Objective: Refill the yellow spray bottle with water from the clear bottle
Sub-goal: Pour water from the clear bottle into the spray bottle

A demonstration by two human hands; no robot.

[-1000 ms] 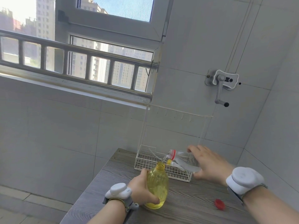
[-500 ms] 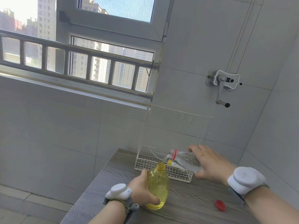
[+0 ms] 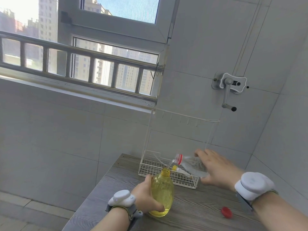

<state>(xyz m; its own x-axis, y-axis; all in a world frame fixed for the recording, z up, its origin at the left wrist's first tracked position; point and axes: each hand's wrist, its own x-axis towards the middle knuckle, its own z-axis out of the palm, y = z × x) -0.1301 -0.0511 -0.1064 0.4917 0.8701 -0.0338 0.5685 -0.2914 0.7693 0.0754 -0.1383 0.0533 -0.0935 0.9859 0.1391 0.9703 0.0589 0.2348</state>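
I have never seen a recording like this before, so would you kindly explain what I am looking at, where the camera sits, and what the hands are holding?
There is no machine here: a person works with two bare hands, each wrist wearing a white band. The single picture comes from a camera on the person's head, looking forward and down.

The left hand steadies the yellow spray bottle, which stands upright with its top open on the grey wood-grain table. The right hand tilts the clear bottle, its mouth just above the yellow bottle's opening, to pour water in.

Also on the table are a white wire basket by the tiled wall and a loose red cap. A yellow-tipped piece lies in the basket; I cannot tell what it is.
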